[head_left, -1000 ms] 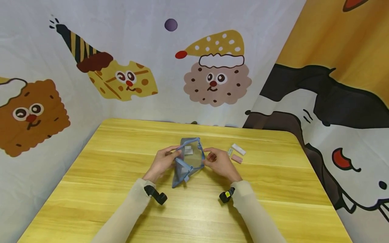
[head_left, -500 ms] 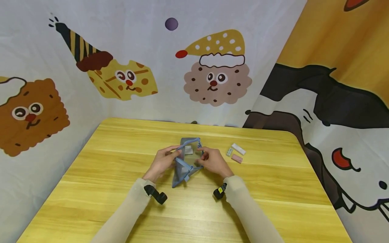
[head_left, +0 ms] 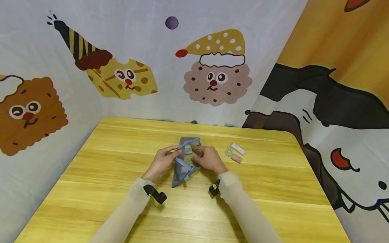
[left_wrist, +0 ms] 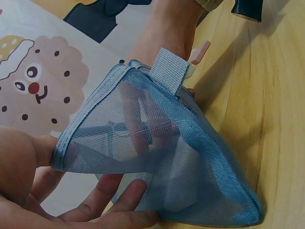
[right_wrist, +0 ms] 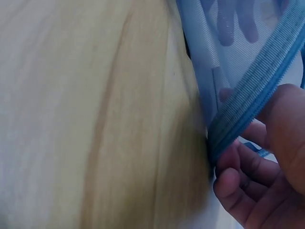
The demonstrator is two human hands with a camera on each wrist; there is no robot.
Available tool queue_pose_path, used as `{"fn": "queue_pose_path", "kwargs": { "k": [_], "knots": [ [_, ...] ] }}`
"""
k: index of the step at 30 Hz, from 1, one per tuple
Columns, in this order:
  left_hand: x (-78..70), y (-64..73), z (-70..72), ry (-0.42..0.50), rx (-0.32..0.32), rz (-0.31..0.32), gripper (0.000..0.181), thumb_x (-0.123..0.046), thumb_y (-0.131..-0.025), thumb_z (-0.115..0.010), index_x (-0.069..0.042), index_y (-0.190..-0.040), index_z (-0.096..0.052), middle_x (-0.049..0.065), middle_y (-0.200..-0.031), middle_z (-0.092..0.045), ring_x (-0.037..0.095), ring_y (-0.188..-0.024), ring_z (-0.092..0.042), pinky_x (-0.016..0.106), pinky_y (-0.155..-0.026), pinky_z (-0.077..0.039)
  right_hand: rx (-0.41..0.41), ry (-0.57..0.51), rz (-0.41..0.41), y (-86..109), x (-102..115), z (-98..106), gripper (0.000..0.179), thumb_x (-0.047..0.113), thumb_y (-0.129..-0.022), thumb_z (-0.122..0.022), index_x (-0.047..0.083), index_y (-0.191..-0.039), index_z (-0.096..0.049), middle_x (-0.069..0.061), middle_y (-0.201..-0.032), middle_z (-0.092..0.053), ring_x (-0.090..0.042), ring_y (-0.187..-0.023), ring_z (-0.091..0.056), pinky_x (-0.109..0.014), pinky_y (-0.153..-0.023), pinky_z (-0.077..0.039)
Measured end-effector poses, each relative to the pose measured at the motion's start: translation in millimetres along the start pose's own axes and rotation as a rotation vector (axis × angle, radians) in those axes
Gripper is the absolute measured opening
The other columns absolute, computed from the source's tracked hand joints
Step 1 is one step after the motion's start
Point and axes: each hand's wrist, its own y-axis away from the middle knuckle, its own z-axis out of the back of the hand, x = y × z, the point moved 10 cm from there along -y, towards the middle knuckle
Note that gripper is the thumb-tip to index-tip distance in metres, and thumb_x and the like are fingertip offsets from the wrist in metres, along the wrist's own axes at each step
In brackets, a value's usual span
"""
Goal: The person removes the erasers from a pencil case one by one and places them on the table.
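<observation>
A blue mesh zipper pouch lies on the table with its mouth spread wide. My left hand grips the left side of its rim, thumb and fingers on either side of the mesh. Small whitish blocks show inside. My right hand reaches in through the mouth, fingers bent and apart. In the left wrist view, its fingers appear through the mesh. In the right wrist view, the zipper edge crosses over this hand; nothing is visibly held there.
Right of the pouch lie a white block, a small green-and-white block and a pink block. The wooden table meets a cartoon-printed cloth backdrop along its far edge.
My right hand has moved left from the pouch's right rim into its mouth. The left hand keeps its grip, and the loose blocks lie where they were.
</observation>
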Motion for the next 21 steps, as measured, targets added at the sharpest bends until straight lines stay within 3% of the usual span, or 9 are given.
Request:
{"fn": "queue_pose_path", "kwargs": {
  "k": [7, 11, 17, 21],
  "knots": [
    [-0.4, 0.2, 0.1, -0.006, 0.011, -0.004, 0.033, -0.027, -0.103, -0.064, -0.026, -0.135, -0.069, 0.011, -0.119, -0.072, 0.016, -0.097, -0.07, 0.039, -0.087, -0.062, -0.002, 0.037, -0.013, -4.2, 2.4, -2.7, 0.044, 0.03, -0.094, -0.075, 0.015, -0.135, -0.069, 0.002, -0.05, -0.057, -0.008, -0.043, -0.046, -0.024, -0.047, -0.042],
    [-0.1, -1.5, -0.3, -0.001, 0.007, -0.013, 0.033, -0.024, -0.103, -0.063, -0.023, -0.135, -0.069, 0.012, -0.114, -0.073, 0.014, -0.092, -0.07, 0.036, -0.082, -0.062, 0.001, 0.024, -0.034, -5.7, 1.1, -3.5, 0.042, 0.031, -0.094, -0.075, 0.017, -0.134, -0.07, 0.003, -0.052, -0.059, -0.009, -0.044, -0.048, -0.025, -0.046, -0.041],
    [1.0, -3.4, 0.0, 0.007, -0.002, -0.018, 0.032, -0.023, -0.103, -0.063, -0.021, -0.135, -0.069, 0.013, -0.111, -0.074, 0.012, -0.085, -0.069, 0.031, -0.076, -0.06, -0.025, 0.01, -0.055, -6.0, -0.4, -2.0, 0.035, 0.033, -0.093, -0.076, 0.018, -0.124, -0.075, 0.001, -0.068, -0.069, -0.01, -0.052, -0.055, -0.027, -0.052, -0.046],
    [1.1, -3.1, -0.3, 0.009, 0.004, -0.018, 0.032, -0.022, -0.104, -0.062, -0.021, -0.135, -0.069, 0.015, -0.114, -0.074, 0.013, -0.088, -0.071, 0.03, -0.077, -0.06, -0.046, 0.016, -0.065, -7.1, 0.3, -1.3, 0.037, 0.036, -0.091, -0.079, 0.017, -0.122, -0.076, -0.007, -0.096, -0.078, -0.009, -0.051, -0.05, -0.027, -0.055, -0.045]
  ]
}}
